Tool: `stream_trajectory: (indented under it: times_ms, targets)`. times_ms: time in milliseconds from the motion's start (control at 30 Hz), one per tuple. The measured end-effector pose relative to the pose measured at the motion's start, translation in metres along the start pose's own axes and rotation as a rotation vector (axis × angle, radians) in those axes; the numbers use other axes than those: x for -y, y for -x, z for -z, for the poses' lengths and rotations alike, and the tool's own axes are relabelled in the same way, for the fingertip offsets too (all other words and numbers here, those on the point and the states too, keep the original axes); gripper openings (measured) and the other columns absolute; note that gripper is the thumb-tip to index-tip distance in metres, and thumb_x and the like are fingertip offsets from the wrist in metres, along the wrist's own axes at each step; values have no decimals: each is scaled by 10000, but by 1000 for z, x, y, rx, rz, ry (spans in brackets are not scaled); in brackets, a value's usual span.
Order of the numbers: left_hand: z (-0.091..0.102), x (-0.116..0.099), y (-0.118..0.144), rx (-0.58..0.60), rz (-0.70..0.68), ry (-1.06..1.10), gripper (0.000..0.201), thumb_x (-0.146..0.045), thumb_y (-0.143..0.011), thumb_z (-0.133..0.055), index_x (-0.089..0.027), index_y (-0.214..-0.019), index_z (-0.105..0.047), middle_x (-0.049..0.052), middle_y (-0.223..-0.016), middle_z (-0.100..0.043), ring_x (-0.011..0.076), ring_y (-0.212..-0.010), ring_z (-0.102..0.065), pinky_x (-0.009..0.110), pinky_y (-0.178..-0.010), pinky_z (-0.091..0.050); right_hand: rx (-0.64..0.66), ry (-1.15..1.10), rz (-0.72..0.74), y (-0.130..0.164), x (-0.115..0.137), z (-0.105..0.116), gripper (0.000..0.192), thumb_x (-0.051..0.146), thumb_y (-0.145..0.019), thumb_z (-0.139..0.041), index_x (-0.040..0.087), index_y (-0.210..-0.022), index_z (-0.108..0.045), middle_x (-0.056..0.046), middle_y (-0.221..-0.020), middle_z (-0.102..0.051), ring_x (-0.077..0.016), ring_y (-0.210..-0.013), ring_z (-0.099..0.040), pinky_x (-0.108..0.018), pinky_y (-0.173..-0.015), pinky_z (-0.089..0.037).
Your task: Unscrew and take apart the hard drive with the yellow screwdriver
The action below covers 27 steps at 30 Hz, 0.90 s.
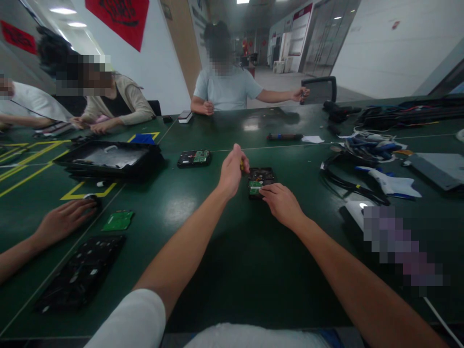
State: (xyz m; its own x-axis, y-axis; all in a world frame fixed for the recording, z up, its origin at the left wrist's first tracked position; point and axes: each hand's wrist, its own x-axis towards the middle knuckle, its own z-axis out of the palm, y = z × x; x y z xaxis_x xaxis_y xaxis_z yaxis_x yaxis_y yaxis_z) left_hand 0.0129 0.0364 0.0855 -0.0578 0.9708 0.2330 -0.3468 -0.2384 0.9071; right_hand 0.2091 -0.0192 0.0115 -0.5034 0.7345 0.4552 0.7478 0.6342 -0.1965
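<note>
A black hard drive (261,177) with a green circuit board lies on the dark green table (224,251) in front of me. My left hand (232,170) is closed around a small tool with a yellow handle, held upright at the drive's left edge. My right hand (280,202) rests on the drive's near right corner, fingers pressing it down. The tool's tip is hidden behind my left hand.
A second hard drive (194,158) lies further left, beside a black tray (108,162). A green board (118,221) and a black keyboard-like panel (81,270) sit near a neighbour's hand (65,218). Cables (366,154) crowd the right. Another person sits opposite.
</note>
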Motion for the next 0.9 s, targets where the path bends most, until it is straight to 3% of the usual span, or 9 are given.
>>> stream_trajectory:
  times_ms: [167, 333, 467, 600, 767, 900]
  targets:
    - [3, 4, 1, 69, -65, 22, 531, -721, -953, -696, -231, -809, -549, -26, -689, -562, 108, -584, -518, 261, -593, -451, 3, 0, 2, -1, 1, 2, 294, 97, -1040, -628, 138, -1273, -802, -152, -1290, -781, -327, -1160, -678, -519, -1009, -585]
    - [7, 2, -1, 17, -40, -89, 532, -715, -942, -714, -217, -773, -635, 5, -750, -608, 132, -679, -569, 268, -640, -468, 7, -6, -2, 0, 1, 2, 299, 103, -1037, -641, 135, -1287, -802, -167, -1306, -775, -334, -1182, -685, -547, -1026, -591]
    - [13, -4, -4, 9, -66, -173, 430, -610, -935, -779, -208, -790, -724, 9, -785, -623, 136, -731, -572, 259, -660, -459, 7, -5, -2, 0, 2, 4, 309, 114, -1049, -620, 137, -1299, -802, -180, -1319, -769, -339, -1201, -685, -559, -1028, -602]
    - [13, -10, -4, 88, 34, -43, 281, -455, -940, -779, -189, -853, -754, 27, -818, -666, 139, -745, -613, 264, -689, -483, -1, -4, 5, 0, 2, 3, 311, 116, -1051, -611, 120, -1298, -800, -183, -1314, -771, -341, -1204, -679, -547, -1026, -612]
    - [7, -10, -2, 69, 118, 88, 252, -389, -967, -674, -189, -819, -711, -3, -652, -567, 131, -610, -558, 276, -637, -474, -10, -3, 17, 0, 0, 1, 304, 117, -1051, -605, 119, -1284, -801, -166, -1298, -778, -335, -1182, -674, -526, -1040, -605]
    - [1, -8, 1, 131, 86, 83, 360, -498, -978, -716, -203, -779, -660, -38, -577, -475, 113, -540, -473, 271, -584, -431, -1, -3, 9, -1, 2, 4, 312, 126, -1056, -592, 130, -1286, -803, -161, -1305, -775, -332, -1184, -668, -516, -1031, -601]
